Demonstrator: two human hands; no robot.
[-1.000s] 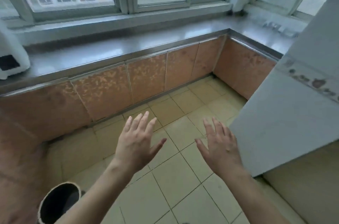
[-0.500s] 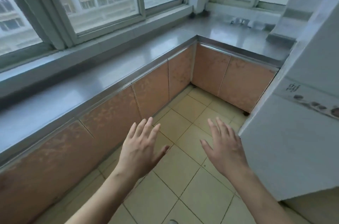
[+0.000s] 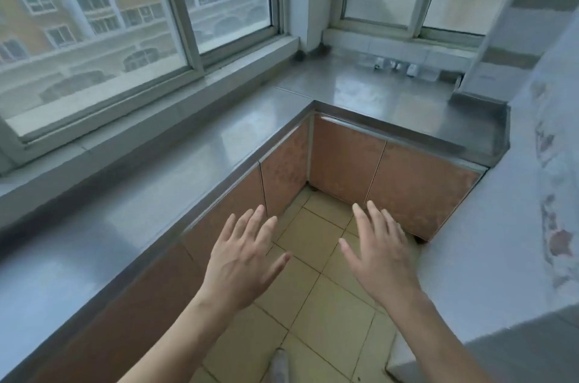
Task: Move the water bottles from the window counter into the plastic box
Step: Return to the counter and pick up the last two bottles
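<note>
My left hand (image 3: 244, 260) and my right hand (image 3: 380, 254) are both held out in front of me over the tiled floor, palms down, fingers spread, holding nothing. The grey window counter (image 3: 175, 169) runs along the left under the windows and turns the corner toward the right. At the back of the corner stretch lie a few clear, bottle-like items (image 3: 396, 66), small and blurred. No plastic box is in view.
Orange-brown cabinet doors (image 3: 344, 160) sit under the counter. A white tiled wall or appliance side (image 3: 501, 241) stands close on the right. Beige floor tiles (image 3: 316, 313) lie between them. A shoe tip (image 3: 279, 364) shows at the bottom.
The view has swung right and closer to the counter corner; the white appliance and the dark bin at the left have left the view. Both hands stay open and spread.
</note>
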